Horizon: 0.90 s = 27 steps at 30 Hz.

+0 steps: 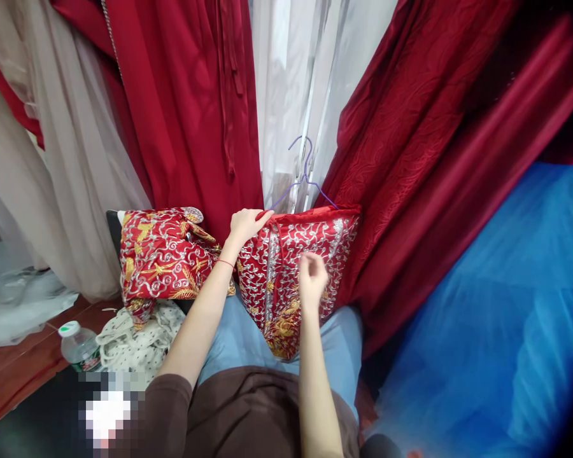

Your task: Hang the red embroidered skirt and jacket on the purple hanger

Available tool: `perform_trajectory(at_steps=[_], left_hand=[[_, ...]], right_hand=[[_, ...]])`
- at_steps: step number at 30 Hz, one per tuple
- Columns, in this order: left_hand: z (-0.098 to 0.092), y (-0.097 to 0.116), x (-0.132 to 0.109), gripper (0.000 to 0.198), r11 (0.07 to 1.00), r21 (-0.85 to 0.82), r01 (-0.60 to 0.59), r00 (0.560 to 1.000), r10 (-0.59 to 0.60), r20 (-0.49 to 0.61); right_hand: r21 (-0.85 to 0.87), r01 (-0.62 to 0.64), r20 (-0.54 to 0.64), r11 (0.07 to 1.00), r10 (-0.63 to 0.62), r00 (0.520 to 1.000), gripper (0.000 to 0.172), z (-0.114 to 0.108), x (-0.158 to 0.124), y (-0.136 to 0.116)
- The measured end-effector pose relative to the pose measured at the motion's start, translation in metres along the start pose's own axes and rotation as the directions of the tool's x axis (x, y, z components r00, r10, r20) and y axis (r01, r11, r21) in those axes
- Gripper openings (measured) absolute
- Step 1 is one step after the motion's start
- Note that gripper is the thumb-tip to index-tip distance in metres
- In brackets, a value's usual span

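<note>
Brown shirt [248, 407] fabric fills the bottom of the head camera's view, worn by a person looking down at their own lap. Beyond it are light blue jeans [222, 337], and resting on them is a red embroidered garment [286, 267], patterned with silvery curls and gold figures toward its lower tip. Its top edge faces away from the person, and a thin purple hanger [306, 170] rises from it, hook uppermost.

Left hand [247, 226] is closed over the garment's upper left edge, gripping it, thumb pointing right along the rim; a thin red cord [226, 262] circles that wrist. Right hand [313, 277] is over the garment's front, fingers loosely curled in toward the thumb; whether they pinch anything cannot be told.

To the left of the garment is another embroidered red piece [155, 254], bunched up. Below it are a white dotted cloth [136, 334] and, just beside that, a clear bottle [79, 346] with a white and green cap. Long red fabric [186, 95] hangs behind, with beige fabric [64, 127] farther left, white fabric [291, 83] in the middle and patterned dark red fabric [410, 108] to the right. Blue gauzy fabric [491, 292] spreads across the lower right.
</note>
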<state>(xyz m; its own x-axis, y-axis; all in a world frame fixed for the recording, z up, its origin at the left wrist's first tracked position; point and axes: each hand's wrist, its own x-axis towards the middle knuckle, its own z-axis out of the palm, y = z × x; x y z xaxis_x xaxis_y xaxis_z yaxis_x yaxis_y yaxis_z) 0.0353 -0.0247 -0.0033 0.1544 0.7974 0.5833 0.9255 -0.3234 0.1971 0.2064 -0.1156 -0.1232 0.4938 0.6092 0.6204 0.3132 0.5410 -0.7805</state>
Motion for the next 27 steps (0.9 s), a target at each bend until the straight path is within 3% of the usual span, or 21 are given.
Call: perform_trajectory(at_steps=[2, 3, 7, 11, 14, 15, 16, 19, 20, 21, 22, 27], left_hand=[[0.0, 0.0, -0.001, 0.068, 1.0, 0.011, -0.003, 1.0, 0.003, -0.005], [-0.001, 0.0, -0.001, 0.069, 1.0, 0.018, -0.004, 1.0, 0.004, -0.004], [-0.002, -0.003, -0.002, 0.071, 1.0, 0.006, -0.023, 1.0, 0.023, 0.017], [-0.002, -0.004, -0.002, 0.072, 0.999, -0.027, -0.025, 0.999, 0.026, 0.021], [0.0, -0.003, -0.002, 0.07, 0.999, -0.047, -0.016, 1.0, 0.017, 0.024], [0.0, -0.002, -0.002, 0.067, 0.998, -0.054, -0.014, 1.0, 0.015, 0.025], [0.0, -0.001, -0.003, 0.064, 0.998, -0.062, -0.011, 1.0, 0.013, 0.026], [0.0, 0.0, -0.004, 0.058, 0.997, -0.079, -0.01, 1.0, 0.012, 0.026], [0.0, 0.0, -0.004, 0.057, 0.997, -0.077, -0.012, 1.0, 0.014, 0.022], [0.0, 0.0, -0.004, 0.057, 0.997, -0.073, -0.014, 1.0, 0.016, 0.018], [0.0, 0.0, -0.005, 0.056, 0.998, -0.068, -0.018, 1.0, 0.019, 0.014], [0.001, -0.001, -0.005, 0.054, 0.997, -0.068, -0.045, 0.999, 0.045, 0.002]], right_hand=[[0.091, -0.044, 0.24, 0.995, 0.021, 0.971, 0.029, 0.032, 0.002, -0.016], [0.105, -0.057, 0.297, 0.993, 0.024, 0.955, 0.029, 0.047, 0.003, -0.021], [0.051, -0.045, 0.326, 0.998, 0.026, 0.945, 0.026, 0.091, 0.005, -0.027], [-0.024, -0.013, 0.377, 1.0, 0.021, 0.926, 0.01, 0.094, 0.005, -0.025], [-0.124, 0.02, 0.487, 0.992, 0.043, 0.872, 0.003, 0.082, 0.0, -0.023], [-0.183, 0.044, 0.551, 0.982, 0.065, 0.832, 0.003, 0.077, -0.003, -0.021], [-0.261, 0.068, 0.638, 0.963, 0.12, 0.76, 0.005, 0.073, -0.008, -0.018], [-0.508, 0.124, 0.81, 0.852, 0.424, 0.405, 0.013, 0.062, -0.027, -0.003], [-0.568, 0.134, 0.803, 0.812, 0.51, 0.308, 0.015, 0.059, -0.033, 0.003], [-0.607, 0.139, 0.785, 0.782, 0.564, 0.256, 0.016, 0.057, -0.038, 0.009], [-0.627, 0.139, 0.772, 0.767, 0.586, 0.247, 0.015, 0.054, -0.04, 0.015], [-0.586, 0.16, 0.78, 0.794, 0.501, 0.374, 0.004, 0.036, -0.014, 0.014]])
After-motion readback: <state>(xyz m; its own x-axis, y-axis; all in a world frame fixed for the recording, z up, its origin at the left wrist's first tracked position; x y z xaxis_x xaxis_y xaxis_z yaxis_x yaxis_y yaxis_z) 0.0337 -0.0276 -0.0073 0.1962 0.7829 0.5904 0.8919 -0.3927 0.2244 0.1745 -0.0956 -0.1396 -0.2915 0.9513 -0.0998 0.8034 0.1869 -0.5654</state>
